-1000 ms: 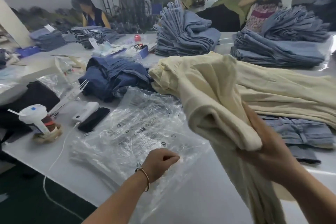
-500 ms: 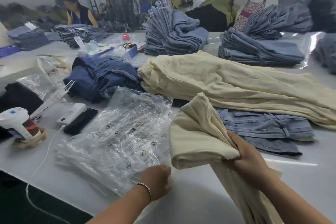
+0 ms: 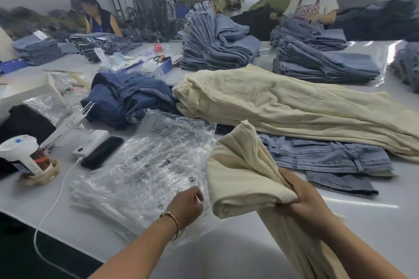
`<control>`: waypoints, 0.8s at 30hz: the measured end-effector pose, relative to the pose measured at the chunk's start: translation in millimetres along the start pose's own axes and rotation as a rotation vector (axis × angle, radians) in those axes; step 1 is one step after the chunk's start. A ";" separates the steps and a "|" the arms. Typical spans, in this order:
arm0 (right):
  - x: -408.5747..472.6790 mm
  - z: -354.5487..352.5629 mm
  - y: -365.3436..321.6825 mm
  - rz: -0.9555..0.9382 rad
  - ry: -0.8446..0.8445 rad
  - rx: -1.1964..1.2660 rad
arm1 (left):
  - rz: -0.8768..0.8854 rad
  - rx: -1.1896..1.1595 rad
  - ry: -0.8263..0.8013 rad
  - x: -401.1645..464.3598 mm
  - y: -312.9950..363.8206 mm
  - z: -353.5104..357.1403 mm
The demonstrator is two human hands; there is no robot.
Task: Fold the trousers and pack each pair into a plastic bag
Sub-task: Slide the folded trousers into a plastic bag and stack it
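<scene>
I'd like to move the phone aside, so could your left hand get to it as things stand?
Probably not yet: the left hand pinches the plastic bags. Once it lets go, nothing blocks the phone.

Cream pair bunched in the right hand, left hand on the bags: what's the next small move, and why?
Probably open the mouth of the top plastic bag: the left hand already pinches its near edge, and the right hand grips the folded cream trousers just beside it, but no opening shows yet.
</scene>
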State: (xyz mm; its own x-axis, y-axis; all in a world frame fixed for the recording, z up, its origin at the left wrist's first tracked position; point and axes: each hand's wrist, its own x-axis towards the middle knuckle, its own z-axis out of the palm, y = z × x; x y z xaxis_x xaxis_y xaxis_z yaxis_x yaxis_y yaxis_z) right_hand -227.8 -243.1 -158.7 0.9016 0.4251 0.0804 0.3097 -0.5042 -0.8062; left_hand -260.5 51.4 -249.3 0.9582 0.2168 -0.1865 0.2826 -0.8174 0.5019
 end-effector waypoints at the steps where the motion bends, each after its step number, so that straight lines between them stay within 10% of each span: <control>1: 2.1 1.8 -3.4 -0.019 -0.015 0.006 | 0.021 -0.056 0.029 0.3 0.2 -7.2; 18: 14.2 55.6 -14.4 -0.385 -0.280 -0.488 | -0.005 -0.471 0.378 1.9 1.3 -110.7; 24: 26.6 73.7 -14.0 -0.148 -0.225 -0.623 | 0.230 -0.372 0.121 -13.9 36.1 -105.6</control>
State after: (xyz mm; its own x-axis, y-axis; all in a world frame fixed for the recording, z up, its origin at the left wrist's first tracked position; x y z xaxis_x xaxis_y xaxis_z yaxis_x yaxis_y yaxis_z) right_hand -230.4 -169.3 -188.5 0.7725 0.6349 -0.0142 0.6020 -0.7392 -0.3019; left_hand -259.0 75.2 -139.4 0.9899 0.1306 0.0543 0.0369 -0.6090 0.7923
